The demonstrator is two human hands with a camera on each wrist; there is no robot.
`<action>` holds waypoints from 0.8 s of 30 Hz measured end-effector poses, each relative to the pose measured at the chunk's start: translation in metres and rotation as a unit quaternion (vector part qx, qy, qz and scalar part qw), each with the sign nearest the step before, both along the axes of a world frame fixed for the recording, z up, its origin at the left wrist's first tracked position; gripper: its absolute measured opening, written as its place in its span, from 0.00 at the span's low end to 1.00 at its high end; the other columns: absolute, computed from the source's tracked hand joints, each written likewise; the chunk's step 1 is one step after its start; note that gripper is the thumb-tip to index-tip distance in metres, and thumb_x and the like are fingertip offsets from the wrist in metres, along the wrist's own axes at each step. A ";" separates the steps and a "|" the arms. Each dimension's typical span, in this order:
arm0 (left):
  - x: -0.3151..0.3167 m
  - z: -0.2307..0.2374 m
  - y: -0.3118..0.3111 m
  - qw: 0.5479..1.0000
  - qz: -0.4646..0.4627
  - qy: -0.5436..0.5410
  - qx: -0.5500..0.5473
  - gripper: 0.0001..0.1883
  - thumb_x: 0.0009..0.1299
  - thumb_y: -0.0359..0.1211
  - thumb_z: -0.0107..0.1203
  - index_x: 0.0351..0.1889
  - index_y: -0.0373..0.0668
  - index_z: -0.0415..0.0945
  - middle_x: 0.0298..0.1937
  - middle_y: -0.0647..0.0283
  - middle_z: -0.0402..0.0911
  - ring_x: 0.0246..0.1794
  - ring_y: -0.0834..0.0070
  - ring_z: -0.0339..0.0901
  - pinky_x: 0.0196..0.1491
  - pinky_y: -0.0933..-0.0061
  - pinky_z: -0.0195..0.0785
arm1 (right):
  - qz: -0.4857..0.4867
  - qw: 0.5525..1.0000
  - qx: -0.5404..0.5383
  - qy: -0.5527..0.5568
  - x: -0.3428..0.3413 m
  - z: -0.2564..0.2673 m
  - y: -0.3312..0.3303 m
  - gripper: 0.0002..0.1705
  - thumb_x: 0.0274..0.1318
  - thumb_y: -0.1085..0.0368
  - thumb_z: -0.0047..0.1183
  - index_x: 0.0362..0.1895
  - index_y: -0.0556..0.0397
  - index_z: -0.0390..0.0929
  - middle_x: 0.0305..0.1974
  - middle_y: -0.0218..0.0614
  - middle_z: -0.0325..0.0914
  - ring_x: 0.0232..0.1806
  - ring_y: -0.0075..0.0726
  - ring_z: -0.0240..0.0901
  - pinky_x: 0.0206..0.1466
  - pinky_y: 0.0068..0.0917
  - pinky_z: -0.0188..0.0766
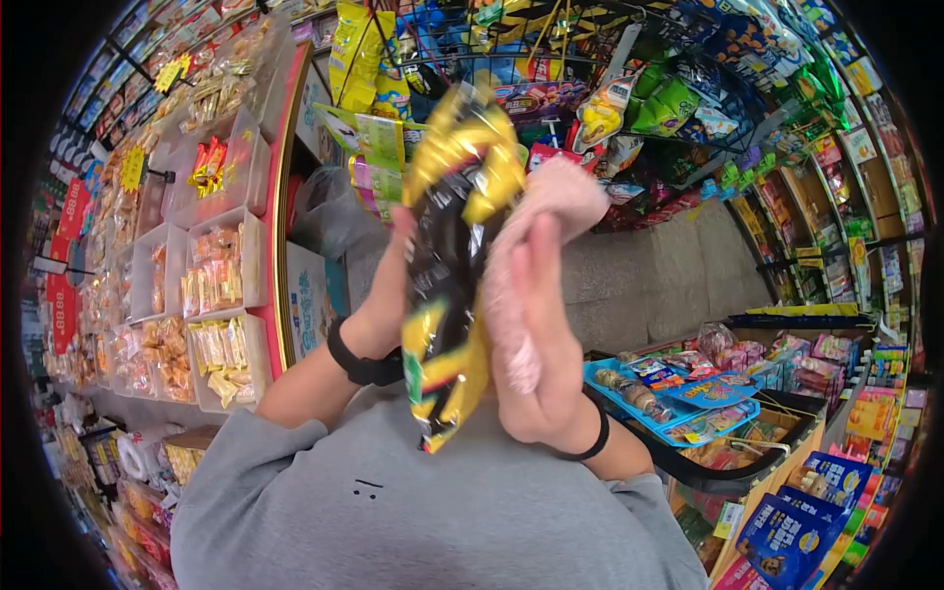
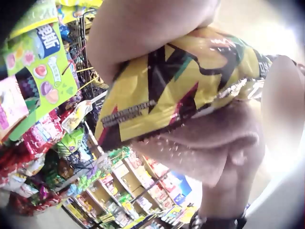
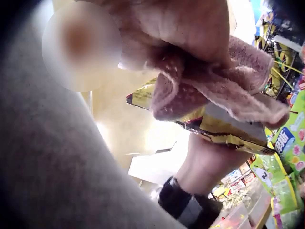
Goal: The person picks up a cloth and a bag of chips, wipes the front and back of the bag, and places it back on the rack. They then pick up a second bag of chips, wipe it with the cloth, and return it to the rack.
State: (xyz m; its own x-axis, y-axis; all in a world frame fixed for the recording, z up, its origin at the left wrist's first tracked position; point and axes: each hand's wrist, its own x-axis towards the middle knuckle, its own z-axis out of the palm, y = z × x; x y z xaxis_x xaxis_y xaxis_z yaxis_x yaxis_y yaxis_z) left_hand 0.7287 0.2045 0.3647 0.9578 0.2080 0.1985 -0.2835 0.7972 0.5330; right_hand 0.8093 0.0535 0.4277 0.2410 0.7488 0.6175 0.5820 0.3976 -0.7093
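A shiny black and yellow snack bag stands upright between the two hands in the head view. The left hand holds the bag from its left side, its fingers partly hidden behind it. The right hand holds a pink cloth against the bag's right side. In the left wrist view the cloth lies along the bag's lower edge. The right wrist view has the cloth bunched under the right hand, over the bag.
Clear bins of wrapped snacks line the left side. Ahead, a wire rack holds hanging bags. A black-rimmed basket with blue packs stands at the right, near shelves. Grey floor tiles show between.
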 end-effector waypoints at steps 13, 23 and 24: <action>0.001 0.026 0.003 0.992 0.037 0.120 0.017 0.40 0.72 0.59 0.38 0.71 0.38 0.50 0.69 0.53 0.62 0.66 0.64 0.64 0.68 0.62 0.57 | 0.014 0.998 -0.014 -0.061 -0.002 -0.014 -0.015 0.36 0.49 0.70 0.49 0.66 0.66 0.61 0.72 0.59 0.45 0.74 0.74 0.31 0.72 0.58 0.29; -0.007 0.019 0.003 0.975 -0.061 0.140 0.159 0.38 0.72 0.53 0.47 0.71 0.41 0.50 0.68 0.57 0.62 0.65 0.69 0.64 0.66 0.64 0.60 | 0.034 0.993 0.084 0.076 0.041 -0.007 0.004 0.31 0.58 0.74 0.44 0.66 0.70 0.57 0.71 0.63 0.43 0.74 0.61 0.40 0.73 0.44 0.39; -0.007 0.018 0.003 0.973 -0.084 0.146 0.156 0.35 0.74 0.50 0.44 0.73 0.42 0.48 0.71 0.55 0.57 0.69 0.67 0.60 0.69 0.61 0.56 | 0.066 0.982 0.078 0.156 0.041 -0.003 0.003 0.31 0.59 0.73 0.42 0.66 0.70 0.56 0.71 0.63 0.43 0.74 0.60 0.40 0.73 0.43 0.39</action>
State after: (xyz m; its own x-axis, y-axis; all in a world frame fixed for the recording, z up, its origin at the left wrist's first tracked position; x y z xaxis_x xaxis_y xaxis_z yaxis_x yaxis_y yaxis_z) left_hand 0.7215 0.2075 0.3830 0.9981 0.0170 -0.0588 0.0366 0.6051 0.7953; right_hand 0.8502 0.0567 0.4243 0.3437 0.6879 0.6393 0.2815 0.5740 -0.7690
